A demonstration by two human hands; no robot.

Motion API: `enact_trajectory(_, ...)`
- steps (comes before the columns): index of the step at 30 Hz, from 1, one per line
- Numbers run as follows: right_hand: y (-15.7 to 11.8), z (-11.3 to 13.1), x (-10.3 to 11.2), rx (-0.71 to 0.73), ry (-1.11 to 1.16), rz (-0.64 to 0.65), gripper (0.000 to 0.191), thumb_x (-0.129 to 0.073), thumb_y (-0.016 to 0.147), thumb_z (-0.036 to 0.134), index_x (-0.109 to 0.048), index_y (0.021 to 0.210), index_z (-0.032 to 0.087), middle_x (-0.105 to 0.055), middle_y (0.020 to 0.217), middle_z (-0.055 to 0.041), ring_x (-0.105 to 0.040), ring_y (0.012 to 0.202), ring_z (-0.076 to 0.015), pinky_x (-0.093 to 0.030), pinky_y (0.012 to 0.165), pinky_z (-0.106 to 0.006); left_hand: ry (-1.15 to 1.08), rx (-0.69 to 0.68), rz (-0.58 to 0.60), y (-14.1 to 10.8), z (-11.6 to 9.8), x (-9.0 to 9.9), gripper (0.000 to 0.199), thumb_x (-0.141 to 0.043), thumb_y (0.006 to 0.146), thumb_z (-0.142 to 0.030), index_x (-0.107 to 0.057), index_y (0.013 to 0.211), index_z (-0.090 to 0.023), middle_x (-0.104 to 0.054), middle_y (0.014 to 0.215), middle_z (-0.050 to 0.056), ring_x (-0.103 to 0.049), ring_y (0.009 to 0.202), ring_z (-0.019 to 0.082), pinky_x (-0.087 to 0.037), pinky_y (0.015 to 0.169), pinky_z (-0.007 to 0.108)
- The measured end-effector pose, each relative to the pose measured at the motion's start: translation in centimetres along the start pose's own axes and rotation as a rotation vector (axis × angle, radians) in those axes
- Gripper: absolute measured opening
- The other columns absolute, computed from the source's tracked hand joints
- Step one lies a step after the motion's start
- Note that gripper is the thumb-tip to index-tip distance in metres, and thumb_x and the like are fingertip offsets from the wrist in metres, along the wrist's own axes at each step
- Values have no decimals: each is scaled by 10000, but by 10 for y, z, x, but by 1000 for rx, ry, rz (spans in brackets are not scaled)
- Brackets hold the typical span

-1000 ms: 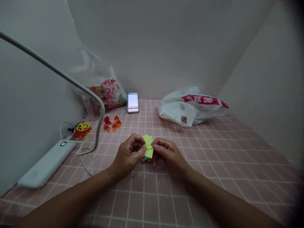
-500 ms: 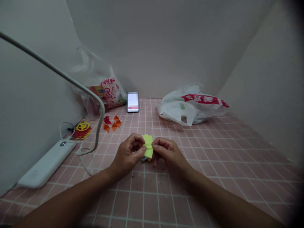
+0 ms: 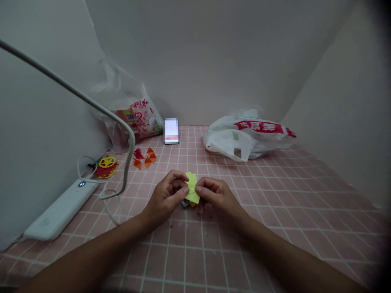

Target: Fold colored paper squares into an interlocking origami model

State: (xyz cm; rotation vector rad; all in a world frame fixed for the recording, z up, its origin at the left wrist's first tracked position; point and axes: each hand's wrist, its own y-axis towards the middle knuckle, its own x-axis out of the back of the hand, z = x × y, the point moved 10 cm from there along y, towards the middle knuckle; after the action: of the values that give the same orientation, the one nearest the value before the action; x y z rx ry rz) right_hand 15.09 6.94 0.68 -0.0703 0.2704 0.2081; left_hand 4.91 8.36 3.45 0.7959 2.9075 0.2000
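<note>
Between my two hands is a small piece of yellow-green paper [image 3: 192, 194] with a crease across its middle. My left hand [image 3: 168, 193] pinches its left edge between thumb and fingers. On the right edge, the thumb and forefinger of my right hand [image 3: 214, 193] are closed on the same paper. Below it, partly hidden, lie small coloured paper pieces [image 3: 185, 204], blue and orange, on the tiled-pattern surface. Beyond my left hand sit several folded orange paper pieces [image 3: 148, 162] and a red folded piece [image 3: 138, 154].
A white power strip [image 3: 61, 211] with a cable [image 3: 122, 122] lies at left, near red and yellow cut-out shapes [image 3: 106, 167]. A filled plastic bag [image 3: 142, 118], a phone [image 3: 171, 131] and a white plastic bag [image 3: 222, 140] stand along the back wall.
The yellow-green paper has tilted slightly, its lower end swinging a little to the right. Both hands keep their hold and have hardly moved.
</note>
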Motion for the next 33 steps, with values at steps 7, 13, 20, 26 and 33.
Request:
enact_trajectory(7, 0, 8, 2, 67, -29, -20, 217, -662, 804, 332, -587, 693, 161, -636, 568, 11, -542, 387, -80, -415, 372, -171, 14, 86, -5, 2, 7, 2, 209, -619, 878, -332, -541, 974, -164, -637, 740, -8, -605, 624, 108, -499, 587, 220)
enact_trajectory(13, 2, 2, 3, 55, -34, -14, 228, -654, 815, 351, -579, 699, 169, -612, 543, 23, -517, 378, -76, -402, 365, -173, 126, 127, -5, 3, 7, 0, 250, -632, 844, -356, -584, 735, -137, -605, 618, -10, -546, 540, 90, -447, 547, 207)
enact_trajectory(20, 1, 2, 1, 39, -63, -12, 240, -655, 798, 373, -563, 700, 174, -605, 544, 25, -522, 385, -79, -411, 384, -182, 116, 130, 5, 5, 9, 1, 237, -628, 840, -351, -586, 746, -138, -606, 631, -11, -543, 547, 90, -442, 559, 215)
enact_trajectory(26, 2, -2, 1, -1, -85, 3, 230, -644, 794, 376, -565, 718, 173, -608, 556, 18, -530, 404, -86, -407, 389, -182, 187, 102, -13, 5, 7, 2, 225, -632, 829, -336, -568, 728, -144, -591, 635, -9, -540, 548, 96, -436, 552, 222)
enact_trajectory(33, 2, -6, 1, -9, -78, 12, 246, -647, 808, 391, -564, 722, 176, -607, 590, 12, -530, 433, -91, -412, 412, -196, 214, 100, -4, 4, 7, 1, 225, -625, 828, -341, -561, 721, -153, -588, 638, -5, -543, 554, 105, -443, 552, 228)
